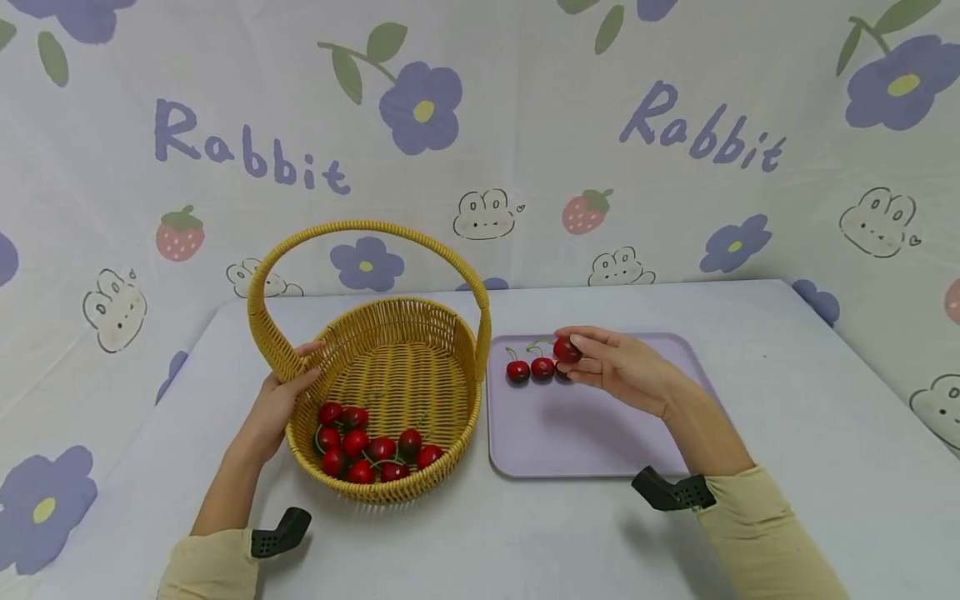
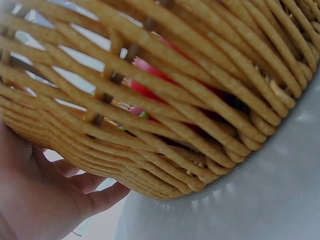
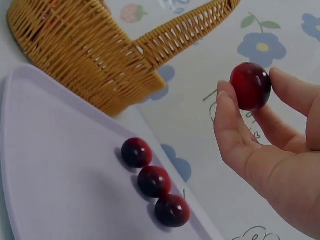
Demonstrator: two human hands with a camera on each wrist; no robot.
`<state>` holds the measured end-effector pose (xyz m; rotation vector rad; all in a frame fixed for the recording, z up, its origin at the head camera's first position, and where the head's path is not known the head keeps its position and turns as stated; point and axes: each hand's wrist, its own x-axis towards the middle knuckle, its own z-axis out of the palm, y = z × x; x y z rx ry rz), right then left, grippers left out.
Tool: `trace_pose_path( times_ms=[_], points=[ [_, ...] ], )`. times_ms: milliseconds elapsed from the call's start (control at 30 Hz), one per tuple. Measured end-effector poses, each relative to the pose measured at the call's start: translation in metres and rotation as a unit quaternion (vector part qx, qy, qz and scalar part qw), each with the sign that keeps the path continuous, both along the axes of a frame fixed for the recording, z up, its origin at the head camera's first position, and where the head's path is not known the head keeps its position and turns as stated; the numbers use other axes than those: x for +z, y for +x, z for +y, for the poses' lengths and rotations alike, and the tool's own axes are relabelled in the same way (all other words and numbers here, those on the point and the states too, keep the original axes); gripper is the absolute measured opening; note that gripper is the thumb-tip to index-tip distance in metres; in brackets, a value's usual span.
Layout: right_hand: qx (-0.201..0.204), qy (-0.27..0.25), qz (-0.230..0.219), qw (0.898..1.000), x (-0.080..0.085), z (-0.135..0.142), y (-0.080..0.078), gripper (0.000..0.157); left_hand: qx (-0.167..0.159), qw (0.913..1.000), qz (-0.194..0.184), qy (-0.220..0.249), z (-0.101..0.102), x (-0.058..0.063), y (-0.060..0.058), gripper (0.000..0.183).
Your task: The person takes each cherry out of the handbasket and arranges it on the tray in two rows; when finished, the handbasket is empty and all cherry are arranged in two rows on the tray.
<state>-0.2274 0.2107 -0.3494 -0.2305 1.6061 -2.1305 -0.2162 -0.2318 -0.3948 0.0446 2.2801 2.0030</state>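
My right hand [image 1: 630, 367] pinches a dark red cherry [image 3: 250, 86] between thumb and fingertips, held above the lilac tray [image 1: 585, 467]. On that tray, three more cherries [image 3: 154, 182] sit in a row near one edge; in the head view the hand partly covers one of them. To the left stands a round yellow wicker basket [image 1: 405, 333] with a tall arched handle. My left hand [image 1: 273, 412] grips its left rim beside the handle's foot, thumb over the edge. Several cherries with green stems [image 1: 356, 443] lie in the basket's near part.
A white cloth covers the table [image 1: 465, 542]. Behind it hangs a backdrop [image 1: 525, 108] printed with flowers, rabbits and strawberries. A black wrist device [image 1: 281, 533] sits on the left sleeve and another black device [image 1: 675, 490] on the right one. The tray's left edge lies close beside the basket.
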Motion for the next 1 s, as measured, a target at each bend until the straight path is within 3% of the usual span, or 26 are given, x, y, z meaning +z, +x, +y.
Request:
trace_pose_path(
  times_ms=[167, 367, 633, 1000],
  points=[
    [-0.004, 0.001, 0.002, 1.0, -0.006, 0.006, -0.003, 0.023, -0.003, 1.0, 0.002, -0.002, 0.0, 0.001, -0.001, 0.049],
    [-0.006, 0.018, 0.006, 1.0, -0.014, 0.01, -0.007, 0.037, -0.003, 1.0, 0.002, -0.002, 0.0, 0.001, -0.001, 0.049],
    [-0.014, 0.099, 0.015, 0.995, -0.021, 0.021, -0.014, 0.052, -0.001, 1.0, -0.001, 0.0, 0.0, 0.001, -0.002, 0.049],
    [-0.04, 0.162, 0.023, 0.986, -0.035, 0.032, -0.027, 0.046, -0.001, 1.0, 0.0, 0.005, 0.001, 0.002, -0.001, 0.048]
  ],
)
